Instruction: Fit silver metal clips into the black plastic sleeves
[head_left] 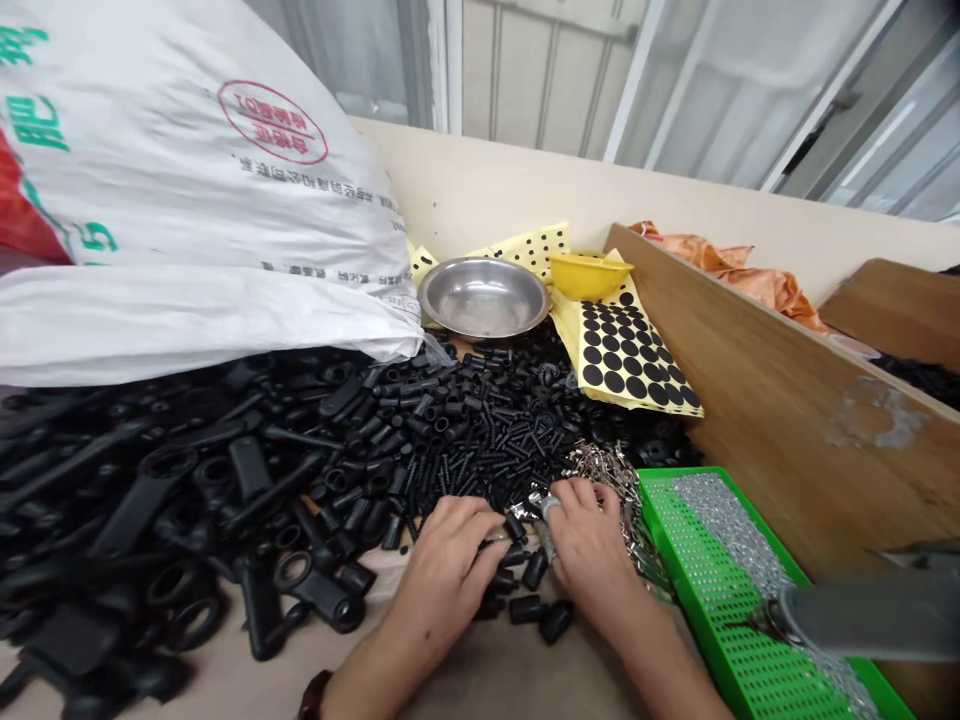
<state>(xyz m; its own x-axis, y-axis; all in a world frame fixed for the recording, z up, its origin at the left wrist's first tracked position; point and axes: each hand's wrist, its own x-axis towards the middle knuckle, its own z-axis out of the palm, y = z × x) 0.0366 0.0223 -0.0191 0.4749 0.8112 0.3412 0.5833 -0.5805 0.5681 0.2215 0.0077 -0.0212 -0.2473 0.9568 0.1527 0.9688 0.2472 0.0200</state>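
Note:
Both my hands rest on the table at the near edge of a pile of small black plastic tubes and screws (457, 430). My left hand (450, 570) has its fingers curled over a few black tubes and pinches something small. My right hand (589, 545) is curled too, with a small shiny metal piece (546, 508) at its fingertips, next to a heap of silver metal clips (607, 470). Loose black tubes (536, 610) lie between and below the two hands.
Large black plastic handles and rings (150, 500) cover the left. A big white printed sack (187, 200) lies behind them. At the back are a steel bowl (484, 297), a yellow bowl (589, 275) and yellow sheets of black dots (630, 355). A green perforated tray (720, 600) of small metal parts stands right, beside a wooden divider (787, 400).

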